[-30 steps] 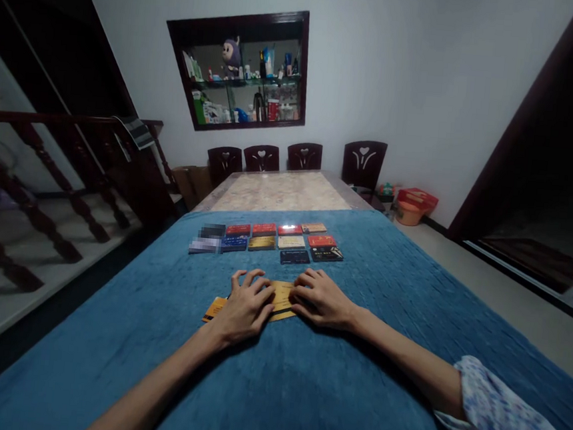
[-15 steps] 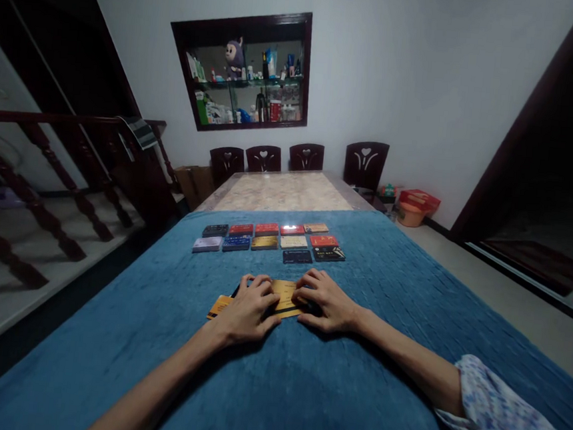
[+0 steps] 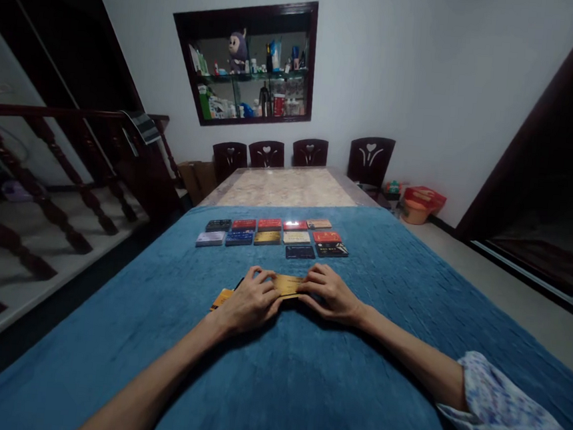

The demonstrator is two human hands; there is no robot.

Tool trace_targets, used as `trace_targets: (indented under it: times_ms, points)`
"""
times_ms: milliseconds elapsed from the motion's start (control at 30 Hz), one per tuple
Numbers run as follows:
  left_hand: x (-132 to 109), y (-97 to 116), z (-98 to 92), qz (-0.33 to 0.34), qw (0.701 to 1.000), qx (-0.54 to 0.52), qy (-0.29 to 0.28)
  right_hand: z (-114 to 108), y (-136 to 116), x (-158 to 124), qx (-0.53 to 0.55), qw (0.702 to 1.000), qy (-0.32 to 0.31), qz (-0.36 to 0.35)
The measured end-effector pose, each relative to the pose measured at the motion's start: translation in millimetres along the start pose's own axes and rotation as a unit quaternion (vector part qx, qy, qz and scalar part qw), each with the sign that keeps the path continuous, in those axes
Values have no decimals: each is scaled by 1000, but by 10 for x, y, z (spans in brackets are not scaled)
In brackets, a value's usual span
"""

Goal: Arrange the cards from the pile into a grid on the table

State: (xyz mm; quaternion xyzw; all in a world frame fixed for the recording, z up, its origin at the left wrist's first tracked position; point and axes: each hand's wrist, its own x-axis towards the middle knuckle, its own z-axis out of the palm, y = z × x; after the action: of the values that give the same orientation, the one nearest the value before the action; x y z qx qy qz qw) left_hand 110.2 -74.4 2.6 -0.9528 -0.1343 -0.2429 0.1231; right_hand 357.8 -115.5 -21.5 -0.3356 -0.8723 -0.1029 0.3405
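Between my two hands are gold cards (image 3: 288, 285), lying low over the blue cloth. My left hand (image 3: 256, 297) grips their left end, fingers on top and thumb at the near edge. The right end is held by my right hand (image 3: 328, 293), its fingers bent and thumb at the near edge. An orange-yellow card (image 3: 221, 298) sticks out on the left, partly under my left hand, with a dark edge behind it. Beyond my hands are rows of card stacks, among them a dark blue one (image 3: 300, 252), a gold one (image 3: 267, 237) and a white one (image 3: 210, 238).
A blue cloth (image 3: 301, 390) covers the near part of the long table, whose bare marble top (image 3: 289, 187) shows beyond. Dark chairs (image 3: 370, 161) stand at the far end. On the left runs a wooden railing (image 3: 41, 200). A red bag (image 3: 426, 198) sits at the right.
Both hands have drawn in on the gold cards, with the thumbs now at their near edge. Less of the gold surface shows. The whole view has shifted slightly.
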Motion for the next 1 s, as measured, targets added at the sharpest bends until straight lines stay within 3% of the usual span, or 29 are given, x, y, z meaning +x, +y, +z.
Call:
trace_targets:
  times_ms: [233, 367, 600, 1000]
  points:
    - [-30, -121, 22, -28, 998, -41, 47, 83, 67, -16, -26, 997, 79, 1]
    - [-51, -177, 50, -55, 994, -83, 52, 124, 100, -38, 1, 995, 94, 24]
    - [-26, -170, 92, -153, 980, -127, 20, 114, 90, -41, 15, 995, 42, 93]
    - [69, -87, 69, -223, 967, -123, -13, 154, 109, -45, -53, 991, -51, 111]
